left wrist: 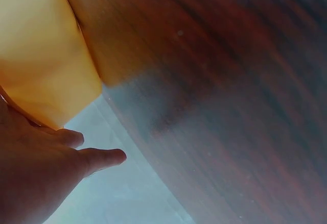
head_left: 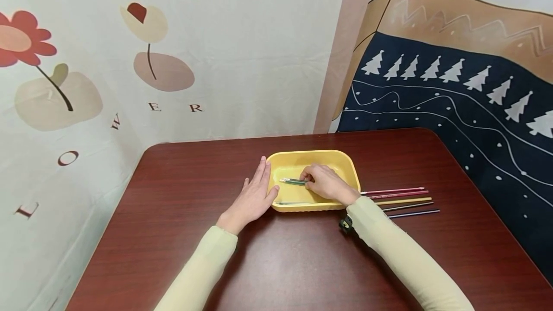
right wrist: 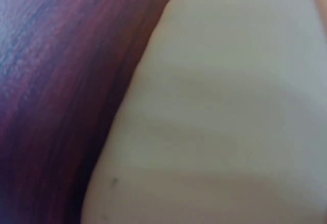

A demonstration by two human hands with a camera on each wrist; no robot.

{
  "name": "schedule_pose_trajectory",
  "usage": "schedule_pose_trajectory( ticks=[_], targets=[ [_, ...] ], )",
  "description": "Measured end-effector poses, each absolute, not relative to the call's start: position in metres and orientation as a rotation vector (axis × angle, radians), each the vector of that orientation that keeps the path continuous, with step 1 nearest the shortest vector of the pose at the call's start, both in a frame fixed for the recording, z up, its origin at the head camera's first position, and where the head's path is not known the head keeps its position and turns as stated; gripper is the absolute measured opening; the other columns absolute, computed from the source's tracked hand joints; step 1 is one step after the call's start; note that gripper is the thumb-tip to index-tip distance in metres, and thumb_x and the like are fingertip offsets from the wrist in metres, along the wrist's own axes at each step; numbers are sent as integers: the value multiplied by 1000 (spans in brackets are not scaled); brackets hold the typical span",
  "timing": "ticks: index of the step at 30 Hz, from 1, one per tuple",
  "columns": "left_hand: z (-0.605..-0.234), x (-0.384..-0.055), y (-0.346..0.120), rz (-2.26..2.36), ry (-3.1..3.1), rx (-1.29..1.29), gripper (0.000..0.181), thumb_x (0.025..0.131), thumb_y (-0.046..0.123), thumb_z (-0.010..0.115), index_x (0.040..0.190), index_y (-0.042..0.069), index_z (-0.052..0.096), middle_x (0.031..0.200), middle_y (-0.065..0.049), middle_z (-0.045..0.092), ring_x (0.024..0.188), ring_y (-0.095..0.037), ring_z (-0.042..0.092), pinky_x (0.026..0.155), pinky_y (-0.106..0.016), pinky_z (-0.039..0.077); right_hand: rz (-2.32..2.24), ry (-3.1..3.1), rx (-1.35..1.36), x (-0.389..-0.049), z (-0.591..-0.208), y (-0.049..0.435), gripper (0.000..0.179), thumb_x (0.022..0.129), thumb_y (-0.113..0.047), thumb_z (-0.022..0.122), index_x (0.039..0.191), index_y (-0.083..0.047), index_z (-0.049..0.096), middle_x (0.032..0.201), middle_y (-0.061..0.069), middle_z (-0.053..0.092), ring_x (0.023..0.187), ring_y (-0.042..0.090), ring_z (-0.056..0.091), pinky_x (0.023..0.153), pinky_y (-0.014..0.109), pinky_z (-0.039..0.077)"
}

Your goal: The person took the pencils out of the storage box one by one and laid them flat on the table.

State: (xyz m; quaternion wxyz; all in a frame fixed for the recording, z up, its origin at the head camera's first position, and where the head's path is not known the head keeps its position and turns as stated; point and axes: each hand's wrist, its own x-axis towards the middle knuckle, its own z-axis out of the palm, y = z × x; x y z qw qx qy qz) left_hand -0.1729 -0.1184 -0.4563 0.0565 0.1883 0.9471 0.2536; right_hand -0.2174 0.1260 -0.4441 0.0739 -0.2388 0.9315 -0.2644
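Observation:
A yellow plastic tray (head_left: 313, 209) sits on the table. My left hand (head_left: 255, 196) lies along its left side, fingers straight against the outer wall and thumb at the rim. In the left wrist view, that hand (left wrist: 43, 168) shows beside the tray's wall (left wrist: 46, 45). My right hand (head_left: 326, 184) reaches inside the tray, fingers curled, and pinches slim dark green pencils (head_left: 294, 182) whose pale ends point left. Along the tray's near inner side lies another thin stick (head_left: 294, 203), partly hidden. A pale yellow surface (right wrist: 214, 112) fills most of the right wrist view.
Right of the tray, several thin sticks lie side by side on the table (head_left: 276, 263): red ones (head_left: 402, 195), a yellow one (head_left: 406, 200), a dark one (head_left: 408, 207) and a blue one (head_left: 414, 213). Printed cloths (head_left: 259, 61) hang behind the table.

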Motion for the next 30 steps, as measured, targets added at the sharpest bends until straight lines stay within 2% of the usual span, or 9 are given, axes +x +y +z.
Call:
schedule_pose_trajectory(
  ticks=[6, 14, 24, 30],
  targets=[
    [-456, -172, -118, 776, 2870, 573, 76, 111, 40, 39, 165, 0, 3, 172, -7, -13, 159, -27, 8, 117, -70, 18, -815, 2831, -783, -214, -438, 130, 14, 92, -4, 73, 104, -9, 78, 90, -1, 67, 85, 15, 59, 79, 36, 50],
    [-457, -172, -118, 771, 2873, 576, 77, 110, 40, 39, 165, 0, 3, 173, -9, -12, 159, -28, 8, 117, -70, 18, -853, 2870, -844, -205, -428, 138, 18, 95, -8, 73, 112, -9, 80, 103, 1, 71, 95, 18, 64, 88, 39, 52],
    [-457, -173, -119, 771, 2866, 576, 77, 110, 42, 38, 165, 1, 2, 172, -6, -16, 159, -26, 6, 118, -70, 18, -931, 2924, -1003, -196, -409, 146, 18, 94, -6, 75, 110, -10, 81, 103, 1, 72, 93, 17, 65, 79, 35, 51],
    [-458, -173, -120, 764, 2866, 582, 77, 111, 42, 37, 165, 1, 2, 172, -6, -16, 159, -25, 5, 118, -70, 18, -1001, 2909, -971, -189, -400, 152, 19, 92, -5, 77, 111, -10, 81, 103, -1, 71, 93, 15, 63, 79, 33, 53]
  ],
)
